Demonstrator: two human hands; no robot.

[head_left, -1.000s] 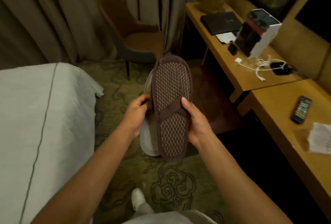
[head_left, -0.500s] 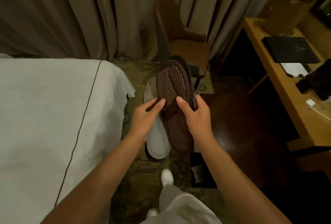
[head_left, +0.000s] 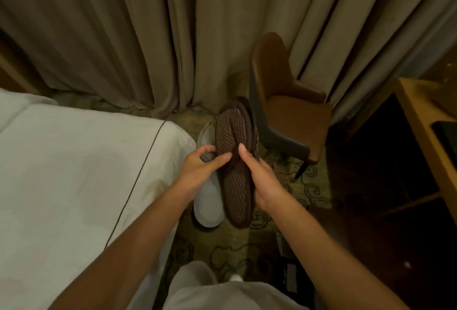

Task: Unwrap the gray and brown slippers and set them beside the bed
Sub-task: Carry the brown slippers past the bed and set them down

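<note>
I hold the brown slippers (head_left: 235, 161) upright in front of me, patterned sole facing me, with a brown band crossing the middle. The gray slippers (head_left: 209, 200) sit just left of them and partly behind. My right hand (head_left: 259, 176) grips the brown pair's right edge, thumb on the band. My left hand (head_left: 200, 168) pinches the band from the left, fingers over the gray pair. The bed (head_left: 74, 173) with its white sheet lies to the left, its corner close to the slippers.
A brown chair (head_left: 284, 106) stands right behind the slippers against the beige curtains (head_left: 148, 32). A wooden desk (head_left: 425, 121) runs along the right edge. Patterned carpet (head_left: 291, 186) covers the floor below; my own leg and shoe (head_left: 235, 278) show at the bottom.
My view has swung left, away from the desk, toward the bed and curtains. The slippers stayed in both hands, and my left fingers have shifted onto the brown band.
</note>
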